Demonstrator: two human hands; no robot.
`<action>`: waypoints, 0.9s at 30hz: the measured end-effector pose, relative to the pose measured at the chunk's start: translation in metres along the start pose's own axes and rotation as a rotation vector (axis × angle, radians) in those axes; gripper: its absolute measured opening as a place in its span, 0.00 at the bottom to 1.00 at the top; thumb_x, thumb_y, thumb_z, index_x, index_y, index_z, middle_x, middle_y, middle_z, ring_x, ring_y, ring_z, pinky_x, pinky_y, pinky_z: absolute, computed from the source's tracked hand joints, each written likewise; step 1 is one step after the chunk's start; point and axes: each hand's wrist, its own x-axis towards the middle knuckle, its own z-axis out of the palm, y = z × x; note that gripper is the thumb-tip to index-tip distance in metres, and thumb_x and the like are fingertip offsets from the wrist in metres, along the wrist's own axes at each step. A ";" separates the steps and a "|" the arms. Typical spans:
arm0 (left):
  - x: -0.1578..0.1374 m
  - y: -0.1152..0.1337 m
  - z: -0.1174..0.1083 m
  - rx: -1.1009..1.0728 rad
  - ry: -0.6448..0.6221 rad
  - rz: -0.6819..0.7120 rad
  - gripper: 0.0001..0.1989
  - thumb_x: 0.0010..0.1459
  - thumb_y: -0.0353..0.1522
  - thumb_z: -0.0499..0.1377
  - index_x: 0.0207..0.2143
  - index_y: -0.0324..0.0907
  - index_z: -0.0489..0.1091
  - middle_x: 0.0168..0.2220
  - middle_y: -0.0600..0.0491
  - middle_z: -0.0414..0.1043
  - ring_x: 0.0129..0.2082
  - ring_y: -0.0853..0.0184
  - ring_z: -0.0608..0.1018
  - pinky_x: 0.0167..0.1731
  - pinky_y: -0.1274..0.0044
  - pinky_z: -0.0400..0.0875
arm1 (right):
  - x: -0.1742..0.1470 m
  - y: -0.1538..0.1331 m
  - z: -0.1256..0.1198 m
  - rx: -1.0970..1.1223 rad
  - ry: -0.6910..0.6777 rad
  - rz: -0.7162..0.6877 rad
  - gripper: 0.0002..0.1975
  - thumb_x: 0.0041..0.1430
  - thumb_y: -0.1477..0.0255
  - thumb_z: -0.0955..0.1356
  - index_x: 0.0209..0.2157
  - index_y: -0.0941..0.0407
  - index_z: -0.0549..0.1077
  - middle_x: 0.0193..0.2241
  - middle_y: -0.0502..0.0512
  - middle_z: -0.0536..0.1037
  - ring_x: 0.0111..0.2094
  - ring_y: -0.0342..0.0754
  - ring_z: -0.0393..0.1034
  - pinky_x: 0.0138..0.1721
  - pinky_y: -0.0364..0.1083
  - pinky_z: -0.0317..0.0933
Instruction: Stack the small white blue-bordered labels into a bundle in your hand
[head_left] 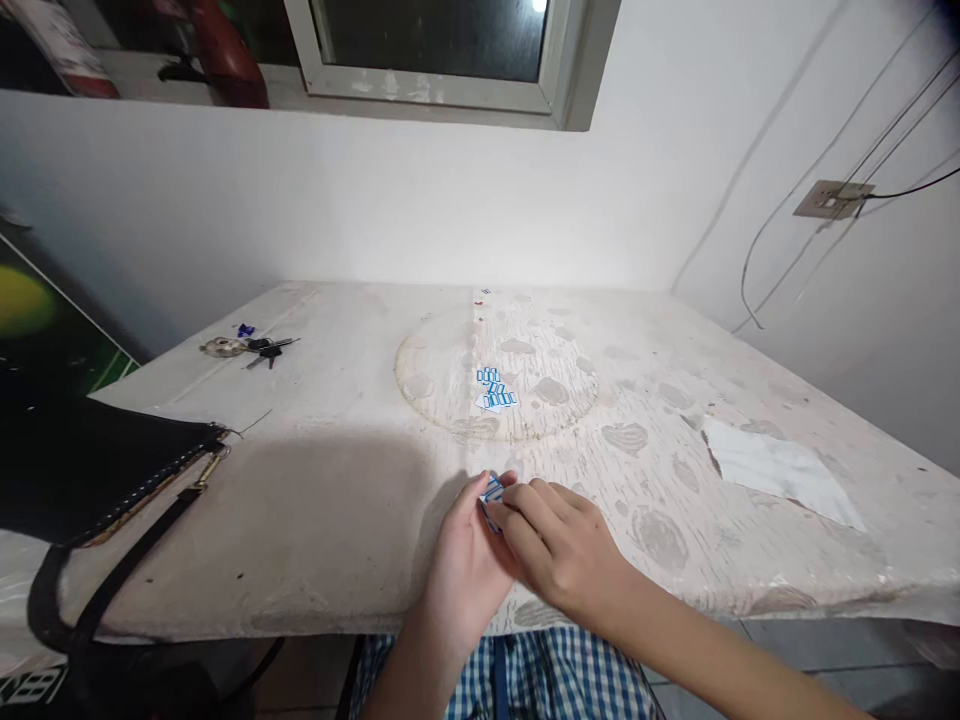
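Pale tablecloth (337, 370) is already bearing blue-edged pieces (495, 398). Left hand (471, 550) and right hand (556, 545) are gripping striped pieces (493, 491), seemingly unplaced.

likely a home, printed tablecloth (330, 540) under the fingers (536, 508), black handbag (105, 460) to their left, keys (268, 350) ahead-left, window (431, 40) ahead and above, wall outlet (829, 200) up right
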 end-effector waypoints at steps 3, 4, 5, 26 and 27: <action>0.001 -0.001 -0.001 -0.009 0.002 -0.012 0.08 0.58 0.27 0.54 0.30 0.34 0.71 0.31 0.50 0.71 0.30 0.73 0.74 0.33 0.85 0.69 | 0.000 -0.001 0.000 -0.007 -0.014 -0.004 0.10 0.57 0.84 0.61 0.36 0.65 0.72 0.26 0.57 0.71 0.26 0.47 0.60 0.23 0.45 0.56; 0.001 0.000 -0.001 -0.011 0.004 -0.017 0.08 0.58 0.27 0.54 0.30 0.34 0.71 0.30 0.50 0.70 0.29 0.74 0.74 0.32 0.85 0.69 | 0.000 -0.002 0.000 -0.016 -0.026 -0.007 0.10 0.57 0.84 0.60 0.36 0.65 0.72 0.26 0.57 0.71 0.26 0.47 0.60 0.23 0.45 0.56; 0.001 0.000 -0.002 -0.014 0.008 -0.021 0.08 0.58 0.27 0.53 0.29 0.33 0.71 0.30 0.50 0.70 0.28 0.74 0.74 0.32 0.85 0.69 | 0.000 -0.003 -0.001 -0.024 -0.043 -0.011 0.11 0.57 0.84 0.60 0.36 0.66 0.72 0.26 0.58 0.71 0.27 0.47 0.61 0.23 0.46 0.57; 0.000 0.000 0.000 0.026 0.005 -0.008 0.07 0.58 0.25 0.49 0.31 0.33 0.66 0.21 0.57 0.54 0.19 0.77 0.59 0.21 0.82 0.57 | 0.087 0.133 0.064 0.219 -0.681 0.546 0.11 0.58 0.68 0.67 0.39 0.61 0.70 0.36 0.55 0.72 0.36 0.47 0.68 0.39 0.50 0.63; 0.000 0.000 -0.001 0.028 0.005 -0.009 0.07 0.58 0.25 0.49 0.31 0.33 0.66 0.21 0.57 0.54 0.19 0.77 0.59 0.21 0.82 0.57 | 0.089 0.131 0.066 0.221 -0.703 0.573 0.11 0.60 0.67 0.66 0.40 0.61 0.70 0.36 0.55 0.72 0.36 0.47 0.68 0.39 0.51 0.63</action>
